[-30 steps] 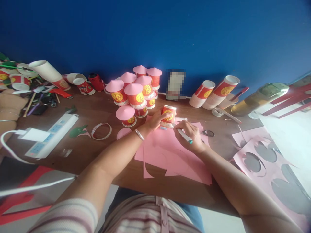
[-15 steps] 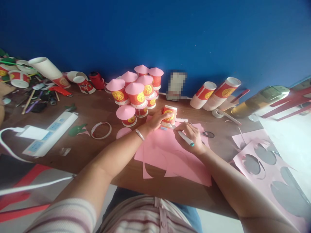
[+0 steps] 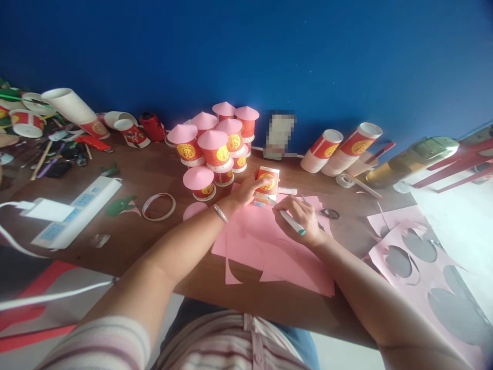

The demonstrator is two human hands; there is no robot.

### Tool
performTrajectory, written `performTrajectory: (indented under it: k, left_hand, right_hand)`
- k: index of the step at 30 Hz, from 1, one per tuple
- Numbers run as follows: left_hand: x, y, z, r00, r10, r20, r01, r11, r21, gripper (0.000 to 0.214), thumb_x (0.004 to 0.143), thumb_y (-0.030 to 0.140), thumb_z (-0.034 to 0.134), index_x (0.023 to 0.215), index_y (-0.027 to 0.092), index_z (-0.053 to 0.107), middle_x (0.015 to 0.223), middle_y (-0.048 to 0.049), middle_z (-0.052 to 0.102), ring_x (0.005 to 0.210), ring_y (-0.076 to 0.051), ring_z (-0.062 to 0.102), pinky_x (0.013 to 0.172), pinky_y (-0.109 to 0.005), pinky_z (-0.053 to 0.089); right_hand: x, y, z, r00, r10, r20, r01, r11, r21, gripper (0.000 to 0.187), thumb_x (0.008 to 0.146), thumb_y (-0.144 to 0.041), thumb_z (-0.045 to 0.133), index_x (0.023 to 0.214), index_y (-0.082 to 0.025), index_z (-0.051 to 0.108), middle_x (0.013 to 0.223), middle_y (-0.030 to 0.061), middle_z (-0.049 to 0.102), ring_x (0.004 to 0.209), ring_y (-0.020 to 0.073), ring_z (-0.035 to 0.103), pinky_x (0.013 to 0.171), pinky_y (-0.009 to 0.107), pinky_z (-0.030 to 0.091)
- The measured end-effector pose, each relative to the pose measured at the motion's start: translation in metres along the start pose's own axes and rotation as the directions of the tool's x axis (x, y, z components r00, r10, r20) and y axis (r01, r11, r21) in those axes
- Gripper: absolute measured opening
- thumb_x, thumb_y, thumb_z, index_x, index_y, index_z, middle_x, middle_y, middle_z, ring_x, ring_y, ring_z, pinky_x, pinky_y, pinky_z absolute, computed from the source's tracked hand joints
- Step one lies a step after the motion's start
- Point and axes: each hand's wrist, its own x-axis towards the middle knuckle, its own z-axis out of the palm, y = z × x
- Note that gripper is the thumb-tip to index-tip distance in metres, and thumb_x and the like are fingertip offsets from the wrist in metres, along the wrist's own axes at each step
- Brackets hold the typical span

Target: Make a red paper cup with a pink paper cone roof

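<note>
My left hand (image 3: pixel 248 191) grips a red and white paper cup (image 3: pixel 267 180) with a yellow emblem, thumb laid across its side. Between the fingers of my right hand (image 3: pixel 302 217) is a white marker with a green end (image 3: pixel 293 224), its tip at the lower edge of the cup. Both hands are over stacked pink paper sheets (image 3: pixel 250 241), some with curved cuts. A second white pen (image 3: pixel 287 190) lies just behind my right hand. Scissors (image 3: pixel 330 213) rest to its right, partly hidden.
Several red cups with pink cone tops (image 3: pixel 213 146) stand at the back. Stacked paper cups (image 3: pixel 352 146) lean at right beside a tape roll (image 3: pixel 345 180) and a bottle (image 3: pixel 408 159). Cut pink scraps (image 3: pixel 412 257) lie at right. A power strip (image 3: pixel 77 213) and paper ring (image 3: pixel 158 206) are at left.
Almost nothing differs. The view has shifted very slightly; my left hand still holds the cup, and the marker in my right hand stays at the cup's lower edge.
</note>
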Motion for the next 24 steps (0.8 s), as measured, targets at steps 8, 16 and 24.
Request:
performTrajectory:
  k: [8, 16, 24]
  left_hand:
    - [-0.0025, 0.0044, 0.0026, 0.999, -0.020, -0.025, 0.021, 0.999, 0.025, 0.049, 0.078, 0.049, 0.083, 0.109, 0.015, 0.067, 0.100, -0.0088, 0.071, 0.089, -0.022, 0.068, 0.073, -0.034, 0.055]
    - [-0.0008, -0.0003, 0.0015, 1.000, 0.002, 0.005, -0.002, 1.000, 0.016, 0.046, 0.080, 0.049, 0.081, 0.109, 0.016, 0.066, 0.095, -0.0059, 0.070, 0.087, -0.021, 0.068, 0.074, -0.033, 0.053]
    - [-0.0034, 0.0040, 0.0063, 0.999, 0.037, -0.019, -0.036, 0.998, 0.049, 0.039, 0.082, 0.045, 0.079, 0.105, 0.015, 0.068, 0.096, -0.0059, 0.070, 0.088, -0.020, 0.066, 0.077, -0.033, 0.052]
  right_hand:
    - [0.0011, -0.0011, -0.0017, 1.000, 0.017, 0.025, -0.017, 1.000, 0.012, 0.017, 0.095, -0.006, 0.059, 0.095, -0.024, 0.058, 0.076, -0.0014, 0.067, 0.064, 0.0131, 0.064, 0.058, 0.026, 0.047]
    - [0.0004, 0.0000, -0.0018, 0.999, 0.027, 0.033, -0.027, 1.000, 0.006, 0.016, 0.096, -0.008, 0.059, 0.095, -0.024, 0.059, 0.077, -0.0008, 0.067, 0.065, 0.0131, 0.064, 0.058, 0.026, 0.049]
    - [0.0009, 0.0002, -0.0013, 1.000, 0.020, 0.007, -0.020, 1.000, -0.013, 0.016, 0.096, -0.008, 0.059, 0.095, -0.023, 0.060, 0.077, -0.0004, 0.068, 0.064, 0.0138, 0.065, 0.058, 0.026, 0.049]
